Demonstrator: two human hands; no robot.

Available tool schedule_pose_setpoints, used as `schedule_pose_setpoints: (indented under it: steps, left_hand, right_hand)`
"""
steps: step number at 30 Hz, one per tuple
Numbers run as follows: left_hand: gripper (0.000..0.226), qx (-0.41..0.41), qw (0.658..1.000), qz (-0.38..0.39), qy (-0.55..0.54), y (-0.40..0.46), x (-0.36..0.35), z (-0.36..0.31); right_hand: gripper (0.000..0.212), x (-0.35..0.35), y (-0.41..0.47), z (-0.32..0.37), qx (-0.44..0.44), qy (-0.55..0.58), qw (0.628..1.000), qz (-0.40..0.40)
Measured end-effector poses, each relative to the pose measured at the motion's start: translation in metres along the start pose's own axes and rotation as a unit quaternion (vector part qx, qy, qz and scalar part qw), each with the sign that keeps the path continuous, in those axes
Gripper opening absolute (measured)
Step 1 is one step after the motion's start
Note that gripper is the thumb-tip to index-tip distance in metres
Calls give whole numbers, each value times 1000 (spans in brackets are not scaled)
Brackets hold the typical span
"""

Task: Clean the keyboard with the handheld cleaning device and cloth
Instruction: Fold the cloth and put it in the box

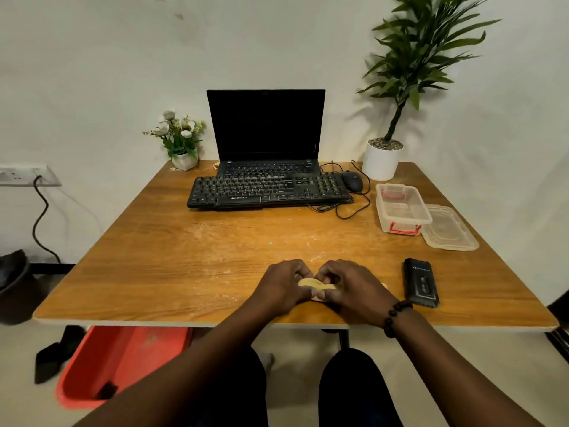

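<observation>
Scuffed wooden table (172,257) against a pale wall (92,72).

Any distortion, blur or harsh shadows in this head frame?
Head view: wide-angle bending curves the wooden table's edges; the tall green potted plant throws soft shadows on the wall; the red plastic bin below is blurred; the black external keyboard and both hands, left and right, are sharp.

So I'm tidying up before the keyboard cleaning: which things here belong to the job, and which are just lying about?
For the job: keyboard, yellow cloth held in both hands, black handheld cleaning device.

Lying about: laptop, mouse, plastic container, its lid, flower pot, potted plant.
</observation>
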State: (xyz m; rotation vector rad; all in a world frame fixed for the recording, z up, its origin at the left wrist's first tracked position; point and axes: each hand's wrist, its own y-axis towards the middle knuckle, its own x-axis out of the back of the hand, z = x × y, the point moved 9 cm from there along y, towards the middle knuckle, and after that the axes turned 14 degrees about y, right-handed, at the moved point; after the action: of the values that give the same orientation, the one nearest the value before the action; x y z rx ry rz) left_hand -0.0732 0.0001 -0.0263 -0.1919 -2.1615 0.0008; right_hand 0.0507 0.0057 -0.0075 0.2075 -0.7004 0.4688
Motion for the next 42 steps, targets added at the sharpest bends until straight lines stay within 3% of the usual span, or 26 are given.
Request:
schedule_pose_setpoints:
  steps: [4, 9, 12, 15, 23, 26, 32, 39, 42]
  left_hand:
    - [17, -30, 998, -14, -60, 2, 10, -6]
    - [20, -75, 966, 16, -248, 4, 14, -24]
    - [41, -71, 935, 81, -338, 6, 7, -31]
    - [53, -70, 917, 129, -370, 7, 2, -34]
    - [37, -51, 877, 132, -460, 14, -2, -31]
    - [31, -40, 877, 116, -464, 17, 1, -27]
    - [52, -53, 896, 124, -424, 20, 4, -20]
    - [36, -83, 903, 63, -417, 27, 19, -22]
    - [27, -79, 909, 48, -405, 30, 25, -20]
  right_hand:
    - [29, 7, 3, -5, -20, -6, 999, 28]
    - [21, 23, 6, 1, -11, 2, 999, 37]
    - [27, 35, 7, 9, -2, 107, 994, 11]
    - [31, 44, 6, 14, -18, 273, 962, -10]
    - [39, 47, 0, -2, -94, 467, 879, -31]
    - [35, 45, -5, -10, -101, 483, 869, -45]
    - [26, 49, -3, -10, -94, 499, 858, -82]
    - [32, 52, -2, -7, -76, 493, 863, -78]
    - [28, 57, -2, 4, -32, 442, 893, -83]
